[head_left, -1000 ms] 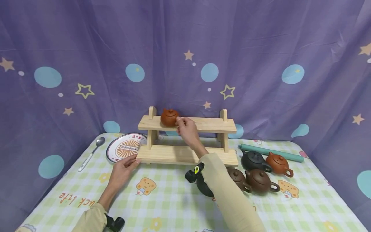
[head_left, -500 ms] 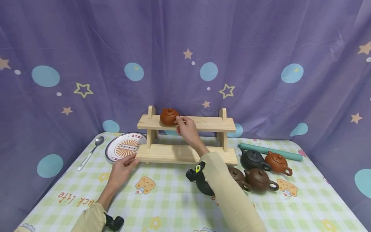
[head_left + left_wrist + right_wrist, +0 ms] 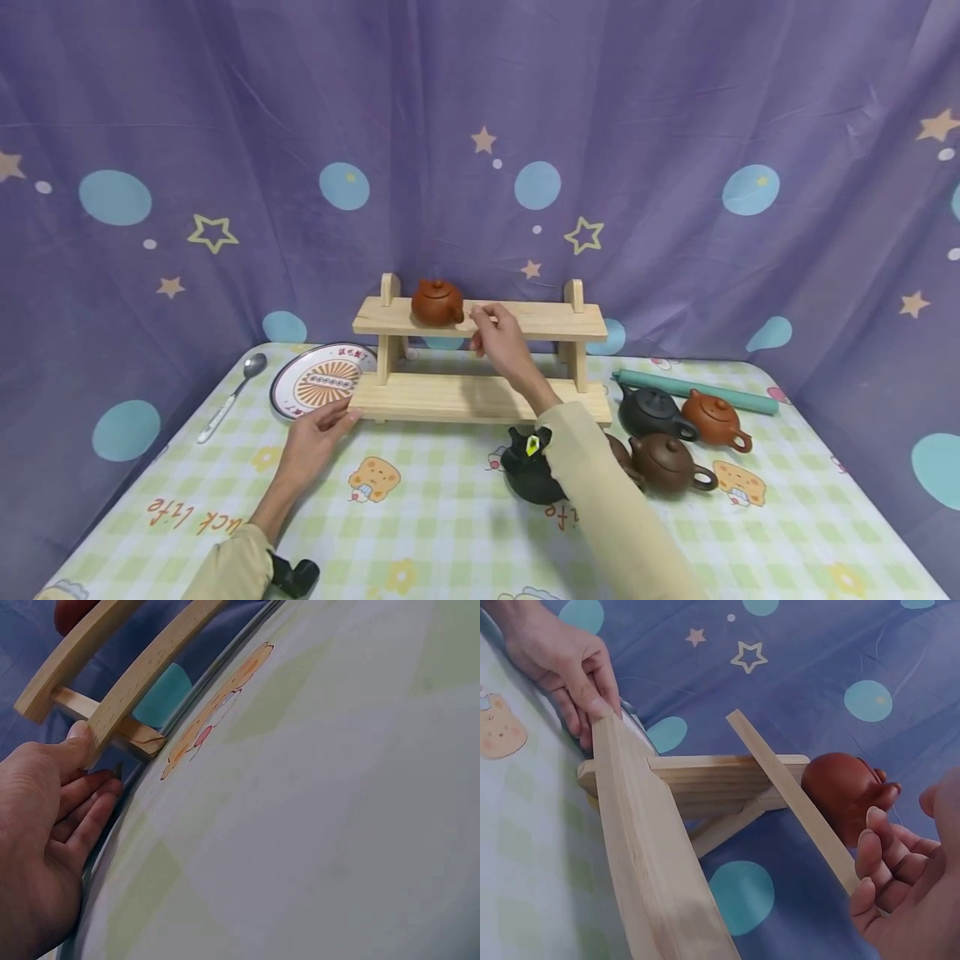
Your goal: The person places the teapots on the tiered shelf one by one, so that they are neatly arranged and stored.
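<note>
A reddish-brown teapot (image 3: 437, 302) stands on the left part of the upper board of a two-tier wooden shelf (image 3: 480, 398). Just right of its handle, my right hand (image 3: 504, 340) is apart from it, fingers loosely bent with nothing in them. The right wrist view has the same teapot (image 3: 844, 791) beyond the fingertips (image 3: 875, 817). My left hand (image 3: 313, 446) holds the left end of the shelf's lower board. In the left wrist view its thumb (image 3: 78, 739) lies against the board edge, with the other fingers beneath.
Right of the shelf stand a black teapot (image 3: 652, 410), an orange-brown one (image 3: 714, 419) and a dark brown one (image 3: 667, 463). Another black teapot (image 3: 528, 471) is partly behind my right sleeve. A green roll (image 3: 697, 392), a plate (image 3: 288, 383) and a spoon (image 3: 234, 398) lie around.
My right hand has let go of the teapot's handle and drawn back to the right. The teapot stays on the upper board. My left hand keeps its hold on the shelf.
</note>
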